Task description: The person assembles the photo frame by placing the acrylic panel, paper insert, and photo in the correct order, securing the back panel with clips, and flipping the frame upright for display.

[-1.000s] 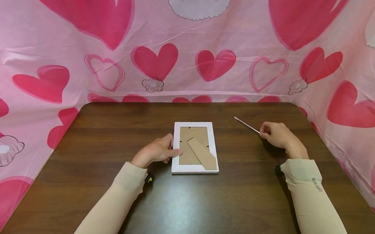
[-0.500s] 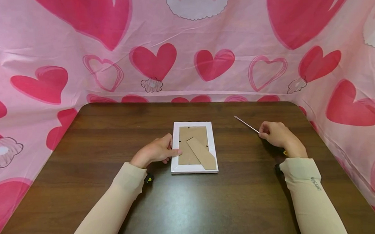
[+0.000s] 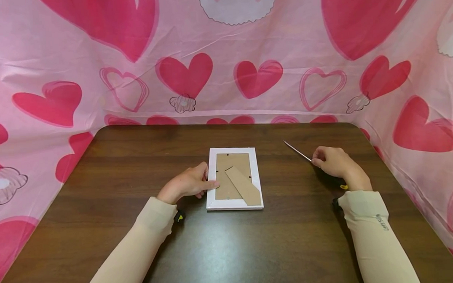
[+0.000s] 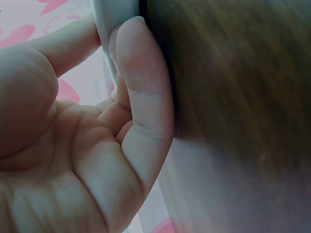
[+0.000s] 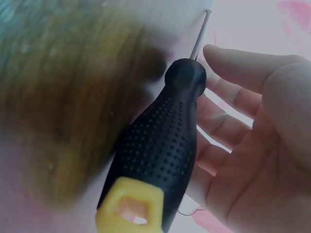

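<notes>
A white picture frame lies back side up on the table, with a brown backing board and a slanted easel stand. My left hand holds its left edge, thumb on top and fingers at the side. In the left wrist view the fingers curl against the frame's white edge. To the right, my right hand pinches a screwdriver by its thin metal shaft, which points away to the upper left. The right wrist view shows its black and yellow handle beside the palm.
The dark wooden table extends around both hands. A pink cloth with hearts hangs along the table's back and sides. Small metal tabs sit along the frame's inner edge.
The screwdriver has turned slightly in my right fingers: its tip looks narrower, and more yellow shows under the wrist. The left hand and the picture frame stay in place.
</notes>
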A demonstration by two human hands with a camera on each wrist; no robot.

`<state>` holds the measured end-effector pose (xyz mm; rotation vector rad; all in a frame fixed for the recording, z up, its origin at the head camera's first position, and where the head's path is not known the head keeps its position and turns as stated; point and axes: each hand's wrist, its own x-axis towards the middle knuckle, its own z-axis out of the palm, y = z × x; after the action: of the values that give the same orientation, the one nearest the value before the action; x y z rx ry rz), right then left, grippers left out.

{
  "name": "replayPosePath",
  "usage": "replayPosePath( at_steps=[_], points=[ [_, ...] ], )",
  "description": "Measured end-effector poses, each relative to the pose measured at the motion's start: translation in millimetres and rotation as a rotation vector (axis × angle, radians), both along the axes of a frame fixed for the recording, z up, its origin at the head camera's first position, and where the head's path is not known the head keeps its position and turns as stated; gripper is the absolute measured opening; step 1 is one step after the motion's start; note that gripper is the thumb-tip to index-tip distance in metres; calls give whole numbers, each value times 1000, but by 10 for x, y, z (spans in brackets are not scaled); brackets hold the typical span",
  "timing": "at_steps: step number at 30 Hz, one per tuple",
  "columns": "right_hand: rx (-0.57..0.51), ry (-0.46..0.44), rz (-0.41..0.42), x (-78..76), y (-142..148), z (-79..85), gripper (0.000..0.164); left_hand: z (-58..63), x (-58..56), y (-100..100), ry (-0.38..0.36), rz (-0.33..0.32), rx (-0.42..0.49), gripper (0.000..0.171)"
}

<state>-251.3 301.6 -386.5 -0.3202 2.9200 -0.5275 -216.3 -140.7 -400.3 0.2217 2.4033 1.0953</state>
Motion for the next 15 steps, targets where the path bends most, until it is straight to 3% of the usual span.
replayPosePath(
  at_steps=[8, 15],
  points=[
    [-8, 21, 4, 2, -6, 29, 14, 13, 1, -1, 4, 0, -19, 40],
    [-14, 96, 21, 4, -48, 81, 14, 17, 17, 4, 20, -7, -34, 41]
  ],
)
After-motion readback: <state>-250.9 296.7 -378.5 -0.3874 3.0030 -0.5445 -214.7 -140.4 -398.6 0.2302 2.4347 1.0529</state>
